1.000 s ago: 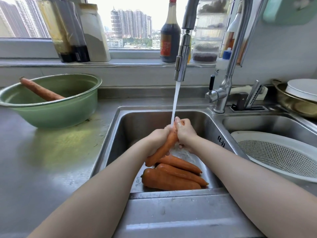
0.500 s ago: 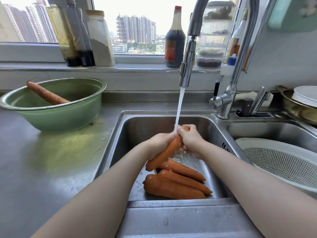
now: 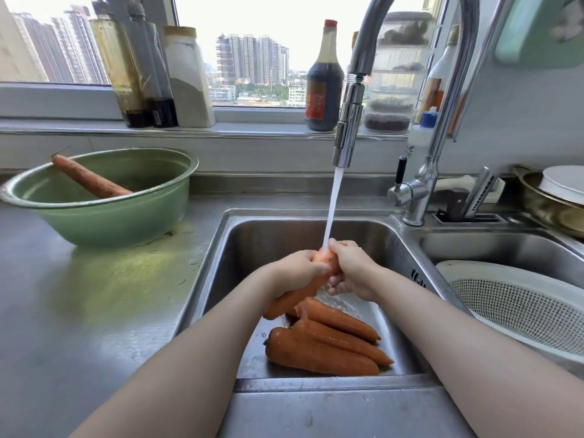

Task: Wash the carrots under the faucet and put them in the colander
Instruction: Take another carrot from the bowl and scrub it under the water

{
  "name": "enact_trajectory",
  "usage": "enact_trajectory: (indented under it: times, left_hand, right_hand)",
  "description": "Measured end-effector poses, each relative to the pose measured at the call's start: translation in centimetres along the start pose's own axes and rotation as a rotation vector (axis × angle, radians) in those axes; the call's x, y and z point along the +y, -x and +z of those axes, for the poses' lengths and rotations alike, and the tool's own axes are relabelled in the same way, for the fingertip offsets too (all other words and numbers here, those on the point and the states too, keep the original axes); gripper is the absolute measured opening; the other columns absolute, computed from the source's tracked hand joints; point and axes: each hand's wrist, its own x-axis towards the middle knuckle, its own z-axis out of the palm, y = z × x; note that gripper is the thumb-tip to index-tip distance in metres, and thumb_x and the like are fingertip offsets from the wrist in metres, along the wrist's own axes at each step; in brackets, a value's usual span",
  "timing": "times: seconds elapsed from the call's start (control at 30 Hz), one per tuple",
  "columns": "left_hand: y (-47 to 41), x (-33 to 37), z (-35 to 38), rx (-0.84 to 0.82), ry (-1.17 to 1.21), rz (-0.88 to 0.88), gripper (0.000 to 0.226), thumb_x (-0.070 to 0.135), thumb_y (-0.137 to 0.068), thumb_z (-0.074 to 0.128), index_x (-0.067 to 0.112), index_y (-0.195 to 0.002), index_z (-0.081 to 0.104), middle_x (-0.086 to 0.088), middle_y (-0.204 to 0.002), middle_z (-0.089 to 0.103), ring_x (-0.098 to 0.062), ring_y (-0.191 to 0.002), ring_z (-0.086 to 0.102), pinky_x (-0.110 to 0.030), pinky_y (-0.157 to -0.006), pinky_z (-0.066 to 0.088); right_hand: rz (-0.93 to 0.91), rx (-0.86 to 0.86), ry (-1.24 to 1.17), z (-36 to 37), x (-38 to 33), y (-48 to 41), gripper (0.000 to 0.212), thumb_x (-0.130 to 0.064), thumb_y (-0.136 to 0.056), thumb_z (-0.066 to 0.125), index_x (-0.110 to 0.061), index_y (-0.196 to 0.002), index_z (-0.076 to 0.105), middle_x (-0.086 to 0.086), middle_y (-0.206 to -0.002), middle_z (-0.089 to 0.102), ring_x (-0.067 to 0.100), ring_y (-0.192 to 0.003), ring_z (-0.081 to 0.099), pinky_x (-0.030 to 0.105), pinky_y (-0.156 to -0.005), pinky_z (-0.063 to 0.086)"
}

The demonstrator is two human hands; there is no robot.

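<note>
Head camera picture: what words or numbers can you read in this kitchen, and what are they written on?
"ne": grey letters on the white bottle behind the faucet; the rest curves out of sight.
Red label on the dark sauce bottle: too blurred to read.
Labels on the dark bottles at the sill's left: too blurred.
Mark on the right wall of the sink: too small to read.

Bright daylight floods through the window point(image 3: 196, 58), blowing out the sky point(image 3: 300, 14). Glints streak the faucet point(image 3: 347, 134); a green cast tints the counter point(image 3: 120, 279) beside the bowl point(image 3: 126, 222). Wide-angle distortion bends the edges.
</note>
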Motion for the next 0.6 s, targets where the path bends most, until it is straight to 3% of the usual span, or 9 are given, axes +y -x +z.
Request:
enact_trajectory:
  times: [0.1,0.17,0.27,0.37,0.43,0.5,0.6]
  left_hand:
    - [0.3,0.4,0.4,0.107,0.022,0.022,0.057,0.064,-0.101,0.046,0.016,-0.115,0.072,-0.012,-0.099,0.076,-0.027,-0.077,0.071,-0.043,-0.075,0.063]
    - [0.3,0.3,0.4,0.166,-0.025,0.023,0.069,0.076,-0.096,0.04,0.019,-0.115,0.073,-0.012,-0.095,0.076,-0.029,-0.076,0.074,-0.046,-0.075,0.063]
    - [0.8,0.5,-0.3,0.122,0.013,-0.031,0.062,0.065,-0.104,0.036,0.013,-0.127,0.062,-0.019,-0.099,0.074,-0.033,-0.074,0.075,-0.044,-0.071,0.063]
    - [1.3,0.4,-1.2,-0.054,0.068,-0.05,0.053,0.055,-0.109,0.036,0.013,-0.133,0.057,-0.023,-0.107,0.074,-0.036,-0.092,0.077,-0.048,-0.083,0.064]
    - [1.6,0.0,-1.7,-0.14,0.139,-0.062,0.043,0.047,-0.111,0.038,0.018,-0.136,0.055,-0.019,-0.11,0.076,-0.031,-0.099,0.077,-0.044,-0.085,0.064]
    - [1.5,-0.4,-1.8,-0.155,0.188,-0.062,0.037,0.04,-0.112,0.039,0.019,-0.14,0.053,-0.015,-0.108,0.077,-0.025,-0.099,0.077,-0.041,-0.085,0.063]
    - [1.0,-0.4,-1.1,-0.044,0.099,-0.055,0.045,0.049,-0.11,0.038,0.018,-0.136,0.059,-0.014,-0.104,0.077,-0.025,-0.09,0.077,-0.044,-0.082,0.064]
  right_hand:
    - [-0.028,-0.006,-0.054,-0.1,-0.6,0.8,0.04,-0.03,-0.113,0.037,-0.001,-0.103,0.063,0.013,-0.071,0.052,0.017,-0.043,0.046,0.034,-0.046,0.054]
    - [-0.039,-0.022,-0.079,-0.2,-0.8,1.3,0.04,-0.029,-0.112,0.04,0.0,-0.097,0.063,0.014,-0.073,0.054,0.018,-0.044,0.046,0.035,-0.046,0.055]
    - [-0.033,-0.035,-0.076,-0.4,-1.0,1.6,0.036,-0.032,-0.112,0.046,-0.003,-0.1,0.063,0.013,-0.077,0.055,0.017,-0.043,0.047,0.033,-0.045,0.053]
    - [-0.018,-0.028,-0.018,-0.7,-1.1,1.6,0.031,-0.036,-0.11,0.05,-0.009,-0.106,0.065,0.012,-0.071,0.056,0.017,-0.042,0.045,0.032,-0.043,0.05]
    - [-0.014,-0.019,0.002,-0.9,-1.1,1.6,0.031,-0.038,-0.109,0.051,-0.011,-0.104,0.064,0.009,-0.063,0.057,0.017,-0.042,0.044,0.031,-0.042,0.049]
    - [-0.01,-0.019,-0.012,-1.0,-1.1,1.4,0.034,-0.039,-0.109,0.052,-0.008,-0.107,0.065,0.007,-0.058,0.058,0.016,-0.042,0.045,0.031,-0.042,0.05]
    - [-0.01,-0.018,-0.042,-0.7,-1.0,1.2,0.035,-0.038,-0.109,0.053,-0.005,-0.111,0.066,0.008,-0.061,0.057,0.014,-0.041,0.047,0.032,-0.044,0.054]
